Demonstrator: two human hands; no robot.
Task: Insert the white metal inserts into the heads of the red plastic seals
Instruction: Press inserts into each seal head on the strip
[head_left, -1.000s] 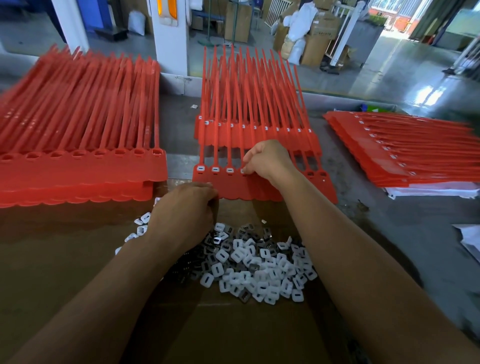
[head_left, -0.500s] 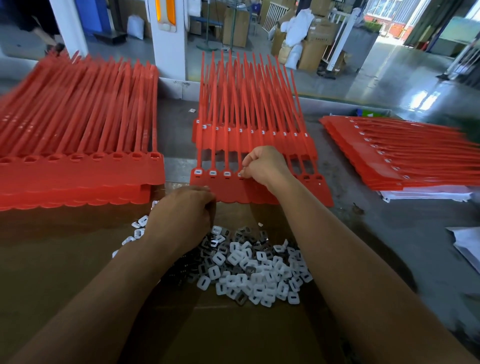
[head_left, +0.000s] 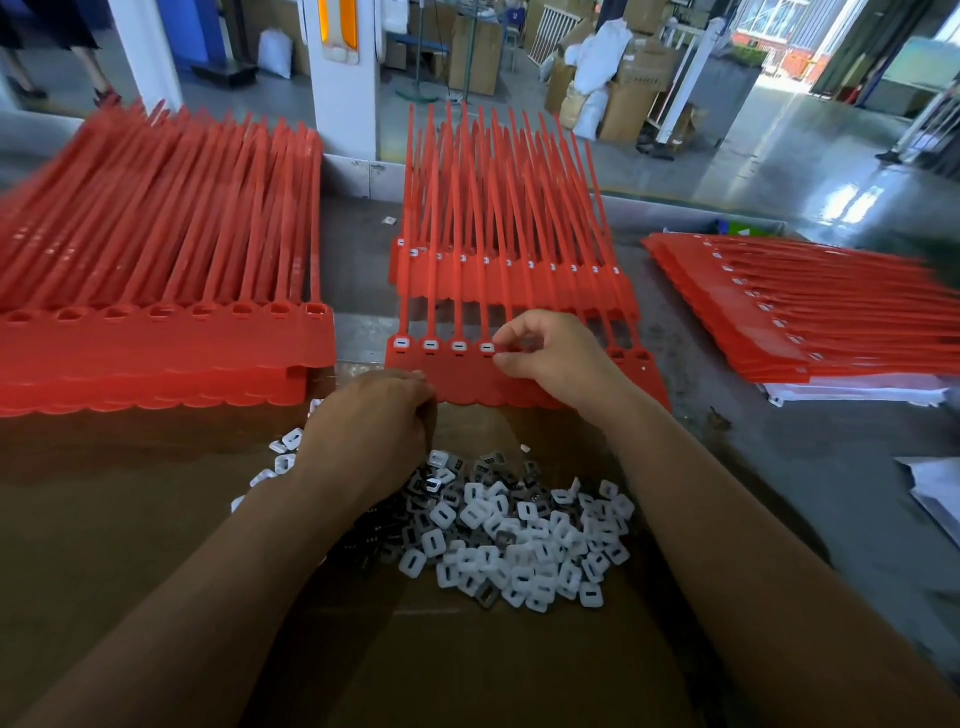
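Note:
A strip of red plastic seals (head_left: 467, 382) lies in front of me with its heads in a row. Four heads on its left hold white inserts (head_left: 430, 345). The heads to the right of my hand are bare (head_left: 642, 356). My right hand (head_left: 558, 364) has its fingers curled, and thumb and forefinger pinch at the right edge of the fourth insert (head_left: 487, 347). My left hand (head_left: 371, 428) is curled into a fist by the strip's near edge, with pale inserts at its fingertips. A loose pile of white metal inserts (head_left: 514, 540) lies on brown cardboard (head_left: 130, 519).
A thick stack of red seals with bare heads (head_left: 166, 338) lies at the left. Another strip stack with inserts (head_left: 514, 270) lies behind the working strip. Finished strips (head_left: 810, 317) are piled at the right on white paper. Beyond is a grey table edge (head_left: 727, 208).
A fourth white insert now sits in the row, where there were three. My right hand has lifted slightly and shifted right. My left hand has stayed in place.

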